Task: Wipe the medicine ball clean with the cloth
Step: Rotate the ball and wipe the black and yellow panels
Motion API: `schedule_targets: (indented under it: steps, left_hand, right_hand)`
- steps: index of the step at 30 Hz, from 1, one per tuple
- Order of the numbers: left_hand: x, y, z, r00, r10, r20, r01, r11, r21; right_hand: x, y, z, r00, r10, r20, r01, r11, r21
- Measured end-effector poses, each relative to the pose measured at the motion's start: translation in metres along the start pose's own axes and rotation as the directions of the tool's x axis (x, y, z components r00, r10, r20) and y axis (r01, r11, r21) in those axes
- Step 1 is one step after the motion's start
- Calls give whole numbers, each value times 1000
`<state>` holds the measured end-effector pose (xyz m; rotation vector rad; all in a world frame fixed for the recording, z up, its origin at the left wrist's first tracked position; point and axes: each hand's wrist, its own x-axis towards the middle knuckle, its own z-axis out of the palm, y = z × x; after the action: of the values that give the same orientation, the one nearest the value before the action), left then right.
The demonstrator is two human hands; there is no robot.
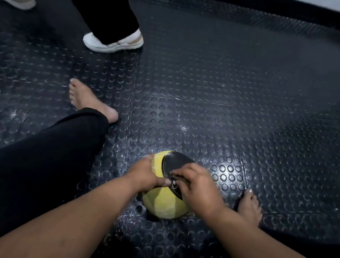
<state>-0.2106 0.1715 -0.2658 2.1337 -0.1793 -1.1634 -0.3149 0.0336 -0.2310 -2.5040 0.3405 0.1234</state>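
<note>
Studded black rubber floor (pixel 232 106); left hand (pixel 143 174) bracing round yellow-and-black medicine ball (pixel 163 203), right hand (pixel 198 186) fingers curled, cloth unseen; risking rolling away from grip.

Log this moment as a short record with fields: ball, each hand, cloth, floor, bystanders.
ball: yellow medicine ball with a black round panel, resting on the floor
left hand: left hand holds the ball's left side, thumb on top
right hand: right hand curled on the black panel, grip on something small; too dark to identify
cloth: not clearly visible
floor: black studded rubber mat
bystanders: another person's white sneakers at top left
</note>
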Motion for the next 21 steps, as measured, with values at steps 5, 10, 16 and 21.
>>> schedule_targets:
  steps: [5, 10, 16, 21]
  left_hand:
    - [-13, 0, -18, 991, -7, -137, 12, 999, 36]
    - [-25, -10, -19, 974, -23, -227, 53, 991, 126]
    - [-37, -4, -3, 963, -16, -269, 77, 973, 215]
    - [-56, -6, 3, 981, 36, -193, 24, 954, 298]
  right_hand:
    - [2, 5, 0, 992, 126, 12, -127, 991, 42]
    - [7, -5, 2, 974, 201, 100, -208, 976, 67]
    - [16, -26, 11, 965, 237, 112, -238, 971, -10]
    - [13, -32, 8, 961, 242, 132, -244, 970, -3]
